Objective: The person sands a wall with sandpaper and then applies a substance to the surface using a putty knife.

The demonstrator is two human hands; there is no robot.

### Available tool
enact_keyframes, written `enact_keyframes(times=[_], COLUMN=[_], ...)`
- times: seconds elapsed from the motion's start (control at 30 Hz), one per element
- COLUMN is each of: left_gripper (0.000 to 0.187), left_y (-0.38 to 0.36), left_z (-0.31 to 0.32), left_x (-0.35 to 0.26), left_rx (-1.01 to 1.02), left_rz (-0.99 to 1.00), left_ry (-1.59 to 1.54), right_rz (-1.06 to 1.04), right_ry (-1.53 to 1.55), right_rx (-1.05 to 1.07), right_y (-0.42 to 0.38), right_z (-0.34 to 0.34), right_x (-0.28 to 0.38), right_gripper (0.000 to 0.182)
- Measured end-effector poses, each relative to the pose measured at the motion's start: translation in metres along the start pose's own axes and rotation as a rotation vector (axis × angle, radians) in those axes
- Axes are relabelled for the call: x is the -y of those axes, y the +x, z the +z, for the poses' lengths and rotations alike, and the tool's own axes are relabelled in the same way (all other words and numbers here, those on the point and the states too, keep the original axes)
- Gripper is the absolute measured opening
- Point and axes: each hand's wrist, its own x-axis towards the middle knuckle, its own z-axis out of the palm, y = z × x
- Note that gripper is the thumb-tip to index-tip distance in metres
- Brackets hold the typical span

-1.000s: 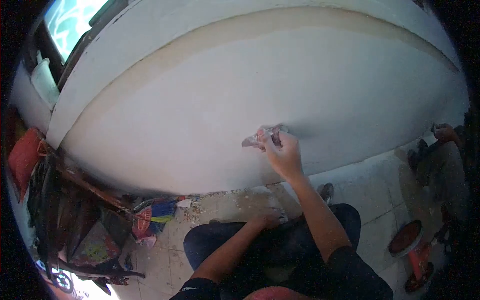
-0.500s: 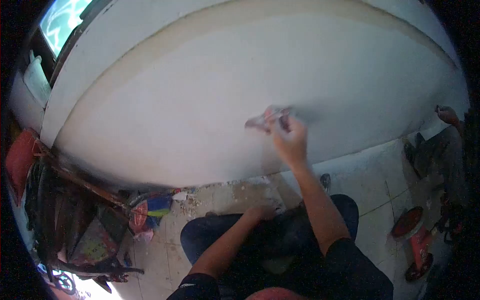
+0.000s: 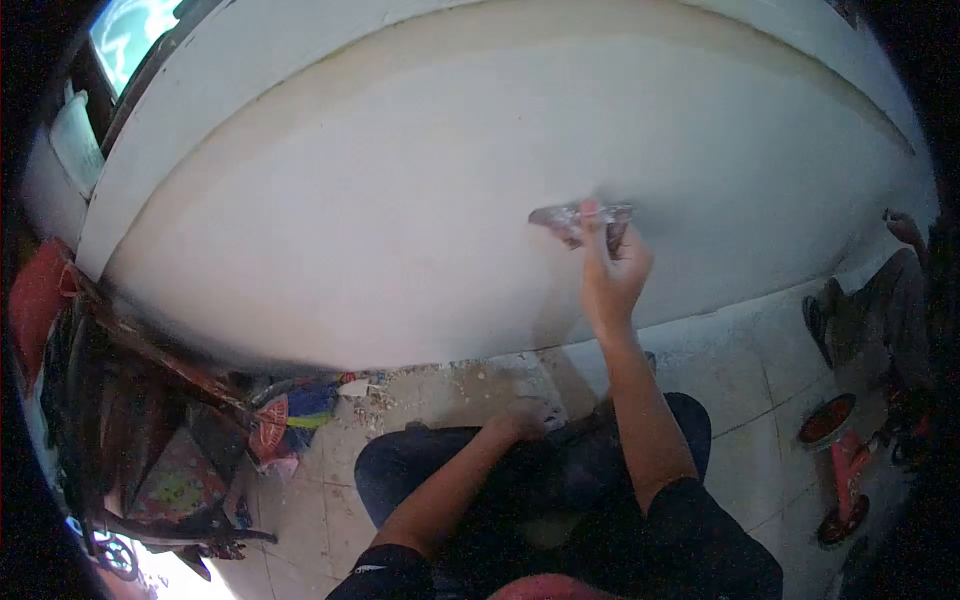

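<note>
My right hand [image 3: 612, 275] is closed around a crumpled, dusty reddish-brown sheet [image 3: 568, 219] that looks like sandpaper. The sheet lies against the white wall [image 3: 400, 190], its pointed end facing left. Lower down, my left hand [image 3: 518, 418] is over my lap, between my knees. Its fingers are small and blurred, so I cannot make out their shape. A pale patch shows just beside them.
At the right edge another person's hand [image 3: 902, 228] is near the wall. A red stand with a round top [image 3: 828, 420] is on the tiled floor [image 3: 745, 470]. Left, a red chair-like shape [image 3: 40, 300], wooden pieces and a colourful bag [image 3: 310, 405] crowd the corner. Debris lines the wall's foot.
My right hand and the sheet have moved right and slightly up along the wall. My left hand has shifted slightly upward. The view has also shifted a little.
</note>
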Motion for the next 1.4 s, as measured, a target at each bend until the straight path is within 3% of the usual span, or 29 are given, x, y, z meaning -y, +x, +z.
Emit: enact_keyframes(times=[0.13,0.2,0.33,0.4,0.5,0.63,0.7,0.83,0.9,0.93,1.0,1.03,1.1,1.23,1.3,1.33,1.4], left_gripper=[0.05,0.051,0.049,0.048,0.047,0.047,0.046,0.045,0.045,0.045,0.043,0.043,0.042,0.044,0.049,0.049,0.052], left_y=[0.038,0.036,-0.017,-0.031,0.0,0.023,0.026,0.033,0.023,0.026,0.035,0.032,0.021,0.007,-0.031,-0.028,-0.014], left_z=[0.039,0.052,-0.031,-0.052,-0.01,0.026,0.03,0.034,0.042,0.037,0.024,0.023,0.022,-0.002,-0.03,-0.028,-0.016], left_x=[0.02,0.024,-0.023,-0.037,-0.008,0.014,0.016,0.024,0.025,0.022,0.014,0.011,0.012,0.001,-0.015,-0.016,-0.011], left_rx=[0.021,-0.105,-0.007,0.04,0.025,-0.103,-0.068,0.118,-0.187,-0.19,0.13,0.132,-0.066,0.064,-0.108,-0.11,-0.126], left_rz=[-0.005,0.015,0.01,-0.062,-0.06,0.054,-0.052,-0.123,0.051,0.059,-0.06,-0.049,0.022,-0.007,0.106,0.109,0.066], left_ry=[0.081,-0.139,-0.118,-0.01,0.069,0.043,-0.015,0.098,0.098,0.094,0.159,0.163,0.099,0.056,-0.035,-0.036,0.08], right_rz=[0.039,-0.001,-0.057,-0.084,0.008,0.022,-0.093,-0.021,-0.011,-0.015,0.023,0.021,-0.035,0.022,-0.04,-0.042,0.044], right_ry=[0.053,-0.054,-0.13,0.018,0.095,-0.043,-0.187,-0.125,0.106,0.098,0.032,0.024,-0.094,-0.197,0.142,0.14,-0.166], right_rx=[0.048,0.201,0.348,0.073,0.029,0.128,0.331,0.151,-0.034,-0.032,0.042,0.034,0.198,0.108,-0.058,-0.057,0.106], right_y=[-0.007,-0.017,-0.016,-0.011,0.002,-0.007,-0.012,-0.009,-0.005,-0.006,-0.012,-0.012,-0.013,-0.002,0.001,0.001,-0.002], right_z=[0.005,0.013,0.018,0.012,0.0,0.004,0.01,0.012,0.012,0.013,0.017,0.015,0.013,0.006,0.007,0.006,0.005], right_x=[-0.024,-0.031,-0.029,-0.038,-0.003,-0.016,-0.017,-0.009,-0.001,-0.006,-0.016,-0.017,-0.017,0.003,0.01,0.003,-0.021], right_gripper=[0.034,0.033,0.032,0.032,0.031,0.035,0.032,0.032,0.029,0.029,0.03,0.03,0.029,0.028,0.03,0.03,0.03])
